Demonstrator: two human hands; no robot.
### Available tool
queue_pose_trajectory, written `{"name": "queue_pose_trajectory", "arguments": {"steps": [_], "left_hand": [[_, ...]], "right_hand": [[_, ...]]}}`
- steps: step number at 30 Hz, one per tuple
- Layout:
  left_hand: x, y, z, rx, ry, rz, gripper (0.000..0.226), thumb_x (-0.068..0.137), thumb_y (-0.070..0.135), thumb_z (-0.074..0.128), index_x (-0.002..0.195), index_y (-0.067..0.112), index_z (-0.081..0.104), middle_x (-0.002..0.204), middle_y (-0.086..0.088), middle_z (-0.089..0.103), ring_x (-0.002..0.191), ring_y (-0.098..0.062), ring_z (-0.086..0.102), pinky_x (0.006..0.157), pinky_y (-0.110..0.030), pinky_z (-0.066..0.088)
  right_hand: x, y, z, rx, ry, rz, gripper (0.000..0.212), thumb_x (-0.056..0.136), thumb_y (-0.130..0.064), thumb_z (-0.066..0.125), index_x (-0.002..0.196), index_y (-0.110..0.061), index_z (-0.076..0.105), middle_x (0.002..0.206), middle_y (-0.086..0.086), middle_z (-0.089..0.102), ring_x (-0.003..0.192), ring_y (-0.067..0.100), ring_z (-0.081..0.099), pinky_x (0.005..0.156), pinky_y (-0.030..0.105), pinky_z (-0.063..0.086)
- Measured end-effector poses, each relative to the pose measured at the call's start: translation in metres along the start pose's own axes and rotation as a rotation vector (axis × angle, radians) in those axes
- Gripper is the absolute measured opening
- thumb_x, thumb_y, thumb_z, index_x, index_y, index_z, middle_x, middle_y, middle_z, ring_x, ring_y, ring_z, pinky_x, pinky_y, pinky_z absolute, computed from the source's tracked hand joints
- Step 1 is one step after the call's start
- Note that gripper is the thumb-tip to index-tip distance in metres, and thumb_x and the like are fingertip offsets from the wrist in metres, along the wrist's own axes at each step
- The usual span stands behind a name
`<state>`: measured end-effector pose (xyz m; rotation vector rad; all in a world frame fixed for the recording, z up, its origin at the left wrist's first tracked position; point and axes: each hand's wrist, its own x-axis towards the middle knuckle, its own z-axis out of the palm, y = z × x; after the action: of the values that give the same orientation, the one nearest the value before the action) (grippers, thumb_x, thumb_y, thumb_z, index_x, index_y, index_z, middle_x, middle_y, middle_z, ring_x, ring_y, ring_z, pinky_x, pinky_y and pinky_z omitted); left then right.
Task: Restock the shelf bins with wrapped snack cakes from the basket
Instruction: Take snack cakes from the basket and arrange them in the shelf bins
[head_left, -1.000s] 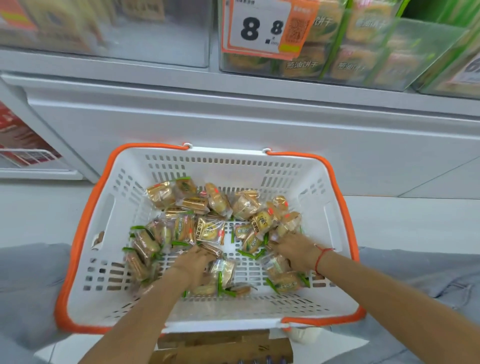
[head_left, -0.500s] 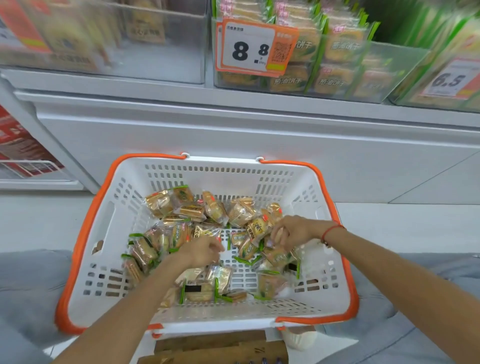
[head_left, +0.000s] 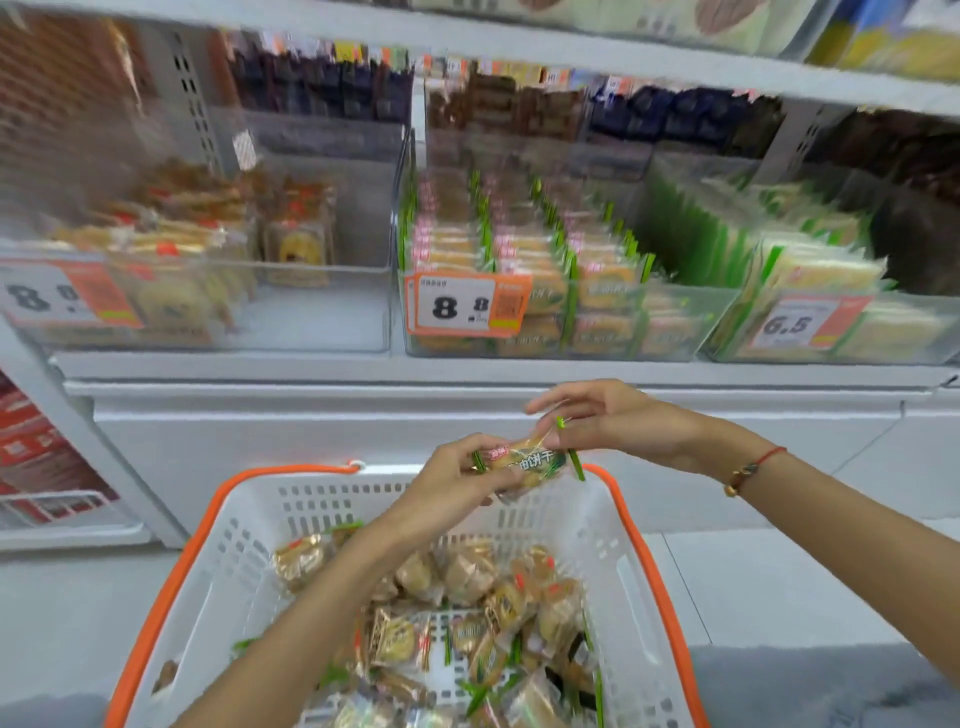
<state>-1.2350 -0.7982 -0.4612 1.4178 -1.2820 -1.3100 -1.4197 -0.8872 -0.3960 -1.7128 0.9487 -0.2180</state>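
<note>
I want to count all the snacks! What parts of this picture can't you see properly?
All in the head view:
- Snack cakes in the basket: the left forearm covers some, and the bottom edge cuts off the rest.
- Left bin and its price tag: blurred, wrappers unreadable.
- Dark packs on the upper shelf: too blurred to identify.
- Wrapped cake gripped by the left hand and right hand: fingers hide its ends.
</note>
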Motion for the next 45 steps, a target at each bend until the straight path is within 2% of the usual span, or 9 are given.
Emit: {"name": "queue_pose_trajectory", "arguments": {"steps": [6, 11, 16, 22, 26, 33, 37, 41, 45], "left_hand": [[0.025, 0.081, -0.004, 0.019, 0.056, 0.329, 0.017, 0.088, 0.013, 0.065, 0.104, 0.019, 0.063, 0.089, 0.008, 0.066, 0.076, 0.001, 0.060, 0.071, -0.012, 0.045], [0.078, 0.150, 0.002, 0.436, 0.183, 0.610, 0.020, 0.090, 0.022, 0.063, 0.111, 0.023, 0.066, 0.101, 0.010, 0.065, 0.088, -0.008, 0.058, 0.083, -0.030, 0.049], [0.112, 0.174, 0.010, 0.855, 0.218, 0.587, 0.020, 0.091, 0.034, 0.061, 0.111, 0.033, 0.065, 0.109, 0.016, 0.065, 0.108, -0.014, 0.056, 0.098, -0.037, 0.034], [0.116, 0.173, 0.013, 1.055, 0.241, 0.643, 0.027, 0.090, 0.036, 0.063, 0.117, 0.033, 0.060, 0.100, 0.010, 0.071, 0.091, -0.012, 0.063, 0.087, -0.031, 0.035], [0.111, 0.174, 0.007, 1.168, 0.270, 0.671, 0.026, 0.091, 0.035, 0.062, 0.117, 0.034, 0.063, 0.100, 0.008, 0.072, 0.096, -0.015, 0.064, 0.090, -0.032, 0.038], [0.095, 0.155, 0.014, 1.442, 0.251, 0.699, 0.042, 0.098, 0.028, 0.036, 0.137, 0.026, 0.050, 0.138, -0.001, 0.048, 0.127, -0.021, 0.040, 0.104, -0.036, 0.028], [0.084, 0.143, 0.020, 1.536, 0.221, 0.639, 0.062, 0.087, 0.040, 0.025, 0.138, 0.010, 0.042, 0.135, -0.011, 0.050, 0.127, -0.024, 0.042, 0.114, -0.036, 0.021], [0.083, 0.143, 0.018, 1.704, 0.188, 0.679, 0.084, 0.068, 0.044, 0.006, 0.129, 0.004, 0.047, 0.130, -0.011, 0.054, 0.120, -0.024, 0.047, 0.110, -0.038, 0.028], [0.085, 0.141, 0.014, 1.757, 0.157, 0.633, 0.070, 0.082, 0.043, 0.039, 0.140, 0.003, 0.036, 0.141, -0.012, 0.044, 0.131, -0.025, 0.038, 0.112, -0.039, 0.026]], "right_hand": [[-0.017, -0.046, -0.043, -0.064, 0.304, -0.202, 0.025, 0.087, -0.017, 0.067, 0.112, -0.015, 0.066, 0.098, 0.002, 0.070, 0.089, 0.007, 0.064, 0.071, 0.011, 0.049], [-0.022, -0.054, -0.081, -0.111, 0.703, -0.558, 0.022, 0.087, -0.008, 0.067, 0.100, -0.026, 0.065, 0.094, -0.008, 0.070, 0.085, 0.002, 0.066, 0.080, 0.016, 0.051], [-0.008, -0.033, -0.095, -0.257, 0.908, -0.543, 0.023, 0.088, -0.010, 0.067, 0.109, -0.019, 0.064, 0.095, -0.006, 0.069, 0.090, 0.008, 0.067, 0.084, 0.024, 0.054], [0.008, -0.017, -0.097, -0.243, 0.908, -0.476, 0.026, 0.089, -0.014, 0.065, 0.112, -0.025, 0.061, 0.102, -0.010, 0.065, 0.099, 0.007, 0.062, 0.087, 0.021, 0.052], [0.014, -0.011, -0.090, -0.482, 0.945, -0.492, 0.014, 0.091, -0.018, 0.063, 0.104, -0.019, 0.069, 0.104, -0.008, 0.064, 0.098, 0.006, 0.058, 0.088, 0.026, 0.049], [0.012, -0.006, -0.076, -0.944, 0.958, -0.487, 0.036, 0.090, -0.031, 0.041, 0.111, -0.015, 0.065, 0.111, 0.000, 0.060, 0.106, 0.018, 0.052, 0.094, 0.032, 0.036], [0.014, -0.003, -0.066, -1.060, 0.830, -0.383, 0.059, 0.091, -0.037, 0.025, 0.136, -0.008, 0.048, 0.137, 0.006, 0.052, 0.129, 0.021, 0.043, 0.111, 0.038, 0.026], [0.014, -0.006, -0.068, -1.064, 0.861, -0.387, 0.057, 0.088, -0.033, 0.028, 0.130, -0.008, 0.056, 0.127, 0.005, 0.060, 0.121, 0.022, 0.050, 0.109, 0.039, 0.030], [0.015, -0.002, -0.068, -1.110, 0.837, -0.378, 0.054, 0.088, -0.032, 0.032, 0.133, -0.012, 0.054, 0.131, 0.002, 0.058, 0.123, 0.020, 0.047, 0.109, 0.039, 0.029]]}}
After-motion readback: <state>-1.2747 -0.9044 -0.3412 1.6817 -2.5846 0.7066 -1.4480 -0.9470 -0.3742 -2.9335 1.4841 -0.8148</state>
